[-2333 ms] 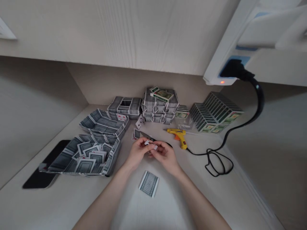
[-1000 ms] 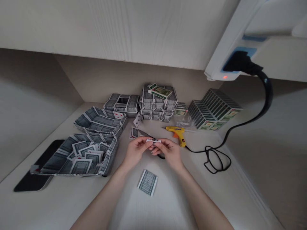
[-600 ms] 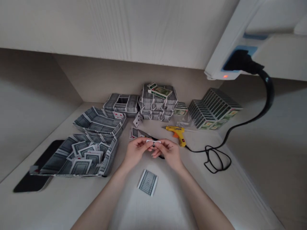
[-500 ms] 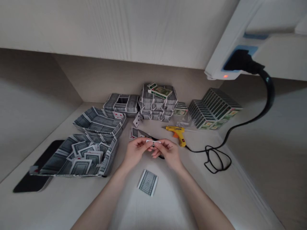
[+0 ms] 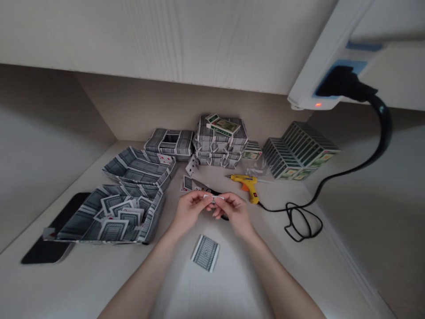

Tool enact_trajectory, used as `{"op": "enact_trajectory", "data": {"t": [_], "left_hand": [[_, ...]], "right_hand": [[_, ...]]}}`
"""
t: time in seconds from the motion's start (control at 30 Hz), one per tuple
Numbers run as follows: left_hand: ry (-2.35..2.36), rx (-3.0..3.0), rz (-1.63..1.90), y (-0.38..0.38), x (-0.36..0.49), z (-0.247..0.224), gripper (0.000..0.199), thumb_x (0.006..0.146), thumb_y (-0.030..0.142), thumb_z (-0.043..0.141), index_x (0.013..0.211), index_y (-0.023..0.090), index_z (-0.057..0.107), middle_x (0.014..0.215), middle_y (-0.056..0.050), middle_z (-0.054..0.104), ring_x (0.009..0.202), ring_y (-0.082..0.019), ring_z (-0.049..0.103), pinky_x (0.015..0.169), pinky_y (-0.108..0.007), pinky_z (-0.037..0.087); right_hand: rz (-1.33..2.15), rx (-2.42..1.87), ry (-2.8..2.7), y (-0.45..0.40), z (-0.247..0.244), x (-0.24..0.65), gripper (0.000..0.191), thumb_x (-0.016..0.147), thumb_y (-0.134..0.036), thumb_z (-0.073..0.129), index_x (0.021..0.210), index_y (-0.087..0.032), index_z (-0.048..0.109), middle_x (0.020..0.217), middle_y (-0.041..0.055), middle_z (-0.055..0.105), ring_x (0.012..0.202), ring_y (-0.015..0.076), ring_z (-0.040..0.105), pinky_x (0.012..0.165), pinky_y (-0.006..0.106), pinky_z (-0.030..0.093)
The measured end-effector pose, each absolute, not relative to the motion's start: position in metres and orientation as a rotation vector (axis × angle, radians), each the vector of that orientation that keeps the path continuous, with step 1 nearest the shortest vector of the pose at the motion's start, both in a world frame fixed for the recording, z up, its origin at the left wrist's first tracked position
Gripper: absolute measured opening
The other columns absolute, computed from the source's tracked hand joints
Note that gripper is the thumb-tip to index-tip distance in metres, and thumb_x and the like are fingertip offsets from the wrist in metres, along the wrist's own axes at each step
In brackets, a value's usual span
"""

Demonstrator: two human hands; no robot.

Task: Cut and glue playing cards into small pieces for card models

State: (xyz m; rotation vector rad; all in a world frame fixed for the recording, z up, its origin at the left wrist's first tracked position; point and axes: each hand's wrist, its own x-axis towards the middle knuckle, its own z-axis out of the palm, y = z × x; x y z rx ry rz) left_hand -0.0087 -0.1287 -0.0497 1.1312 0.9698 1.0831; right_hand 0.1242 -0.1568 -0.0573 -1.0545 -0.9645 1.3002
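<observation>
Between them, my left hand [image 5: 191, 209] and my right hand [image 5: 234, 210] pinch a playing card [image 5: 213, 197] by its two ends, thumbs on the near side. Only a narrow white-edged part of it shows; the fingers hide the rest. Below my hands, a playing card [image 5: 205, 253] lies back up on the table, its side edges bent. Scissors [image 5: 212, 191] with black handles lie partly hidden behind my hands, beside loose cards [image 5: 187, 182]. A yellow hot glue gun [image 5: 246, 184] rests just right of my right hand.
Left stands an open box made of cards [image 5: 79, 221], with loose cards inside, over a black phone-like slab [image 5: 43, 252]. Card-built boxes [image 5: 219, 144] are stacked at the back, near rows of card packs [image 5: 299, 153]. A black cord [image 5: 345, 169] runs up to a power strip [image 5: 318, 84].
Both hands keep their pinch on the card, which seems tipped slightly. The whole view has shifted a little; nothing else has visibly moved.
</observation>
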Motion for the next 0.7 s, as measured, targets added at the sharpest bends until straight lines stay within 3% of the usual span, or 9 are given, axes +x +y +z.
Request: {"op": "enact_trajectory", "data": {"t": [0.7], "left_hand": [[0.908,1.053,1.041,-0.1337,-0.0057,-0.0504,0.021,0.064,0.033,0.067,0.069,0.013,0.062,0.055,-0.001,0.061,0.05,-0.011,0.054,0.052,-0.024,0.043]], "right_hand": [[1.244,-1.085,-1.007,-0.1591,-0.0561,0.1227,0.024,0.069,-0.037,0.064,0.064,-0.018,0.05,0.047,-0.005,0.055,0.036,0.0071,0.048,0.035,0.018,0.035]]}}
